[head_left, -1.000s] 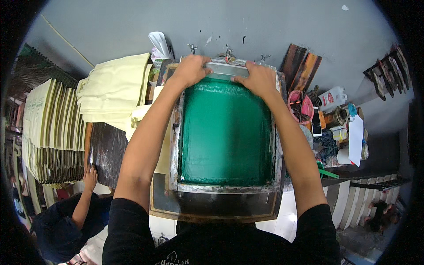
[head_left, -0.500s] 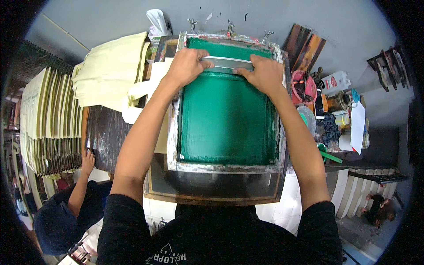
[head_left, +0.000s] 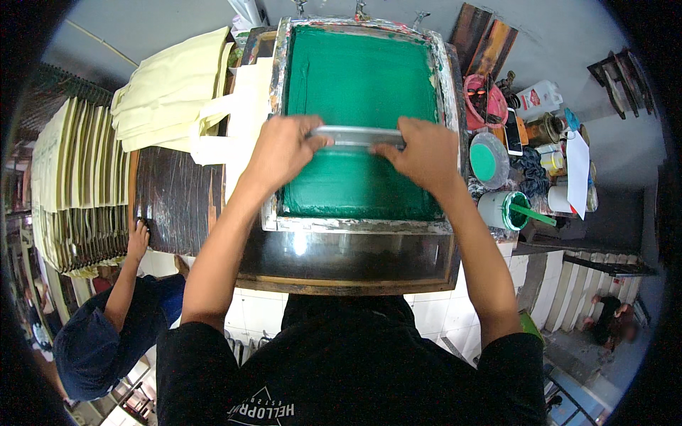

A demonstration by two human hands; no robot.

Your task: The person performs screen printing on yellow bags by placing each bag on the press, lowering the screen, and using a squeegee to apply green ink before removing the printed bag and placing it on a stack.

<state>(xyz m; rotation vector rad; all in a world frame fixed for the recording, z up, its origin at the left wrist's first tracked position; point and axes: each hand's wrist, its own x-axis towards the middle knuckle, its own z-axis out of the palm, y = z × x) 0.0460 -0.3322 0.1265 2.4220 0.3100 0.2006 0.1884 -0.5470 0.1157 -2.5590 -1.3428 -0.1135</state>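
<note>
A silver-coloured squeegee (head_left: 359, 136) lies crosswise on a green-inked printing screen (head_left: 355, 78), around its middle. My left hand (head_left: 283, 149) is closed on its left end and my right hand (head_left: 430, 155) on its right end. Both hands are slightly blurred, with the thumbs on the near side of the bar. Worn, ink-stained edges make up the screen's frame (head_left: 348, 226). Pale fabric (head_left: 245, 117) sticks out from under the frame's left side. The squeegee's lower edge, against the ink, cannot be made out.
Pale yellow bags (head_left: 174, 85) are piled at left, with more hanging on a rack (head_left: 74, 156). Right of the screen stand a green ink tub (head_left: 504, 211), a round dish (head_left: 484, 162), a pink basket (head_left: 485, 99) and a phone (head_left: 513, 131). Another person's hand (head_left: 138, 238) touches the table.
Both hands have drawn the squeegee toward me, from near the screen's far end to about its middle. My view has shifted, so the screen sits higher in the picture.
</note>
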